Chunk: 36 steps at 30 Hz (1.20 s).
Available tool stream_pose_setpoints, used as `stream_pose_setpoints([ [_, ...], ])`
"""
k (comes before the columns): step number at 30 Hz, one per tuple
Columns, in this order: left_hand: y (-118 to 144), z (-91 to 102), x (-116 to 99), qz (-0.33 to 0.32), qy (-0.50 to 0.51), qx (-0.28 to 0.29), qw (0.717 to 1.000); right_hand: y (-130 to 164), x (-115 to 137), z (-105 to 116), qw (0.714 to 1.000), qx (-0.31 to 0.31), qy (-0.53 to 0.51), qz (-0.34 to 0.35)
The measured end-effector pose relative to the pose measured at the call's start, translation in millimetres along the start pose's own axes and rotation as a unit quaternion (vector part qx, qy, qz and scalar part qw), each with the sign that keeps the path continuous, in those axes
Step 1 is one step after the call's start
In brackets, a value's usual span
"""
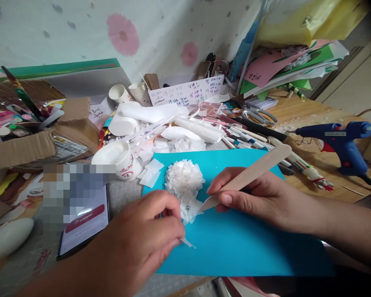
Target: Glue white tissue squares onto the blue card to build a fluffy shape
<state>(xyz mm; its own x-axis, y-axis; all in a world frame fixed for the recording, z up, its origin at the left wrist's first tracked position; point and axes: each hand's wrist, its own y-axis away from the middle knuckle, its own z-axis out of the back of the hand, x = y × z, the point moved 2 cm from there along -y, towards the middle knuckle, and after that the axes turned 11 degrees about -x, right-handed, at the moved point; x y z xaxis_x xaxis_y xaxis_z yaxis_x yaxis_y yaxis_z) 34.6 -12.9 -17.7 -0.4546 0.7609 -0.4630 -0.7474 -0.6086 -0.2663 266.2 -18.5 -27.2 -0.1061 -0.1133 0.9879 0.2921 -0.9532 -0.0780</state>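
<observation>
A blue sheet of card (235,247) lies in front of me. On it sits a fluffy white tissue-paper shape (185,178), a large ruffled round above a smaller one. My right hand (244,196) is closed round a flat wooden craft stick (259,165), whose lower tip reaches the edge of the smaller round. Just left of that round, my left hand (160,225) is closed, its fingertips pinching a small piece of white tissue paper (189,243). The left hand covers part of the ruffled paper's lower left side.
Loose tissue squares (151,172) and a paper cup (123,161) stand behind the card. A phone (86,222) lies left, near a cardboard box (21,148). Rolled white paper (154,111), scissors (259,116) and pens crowd the back. A blue glue gun (343,142) stands right.
</observation>
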Motion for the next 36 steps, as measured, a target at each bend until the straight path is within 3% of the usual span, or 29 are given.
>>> stream_pose_setpoints([
  [5, 5, -8.8, -3, -0.062, -0.069, 0.005, 0.996, 0, -2, 0, 0.997, -0.014, 0.055, 0.047],
  [10, 6, -9.7, 1, -0.067, -0.107, 0.012, 0.992, -1, -5, -3, 0.993, -0.019, 0.071, 0.096],
  [19, 0, -3.8, 4, -0.106, -0.1, 0.007, 0.989, -4, -1, -9, 0.985, -0.009, 0.113, 0.134],
  [25, -2, 0.0, 6, -0.079, -0.053, 0.005, 0.995, -8, -1, -13, 0.973, 0.006, 0.137, 0.187],
  [31, 0, -3.9, 5, -0.077, -0.008, 0.03, 0.997, -10, -2, -14, 0.976, 0.009, 0.118, 0.184],
  [36, -1, -7.5, 6, -0.073, -0.036, 0.009, 0.997, -7, -3, -11, 0.989, -0.045, 0.084, 0.113],
])
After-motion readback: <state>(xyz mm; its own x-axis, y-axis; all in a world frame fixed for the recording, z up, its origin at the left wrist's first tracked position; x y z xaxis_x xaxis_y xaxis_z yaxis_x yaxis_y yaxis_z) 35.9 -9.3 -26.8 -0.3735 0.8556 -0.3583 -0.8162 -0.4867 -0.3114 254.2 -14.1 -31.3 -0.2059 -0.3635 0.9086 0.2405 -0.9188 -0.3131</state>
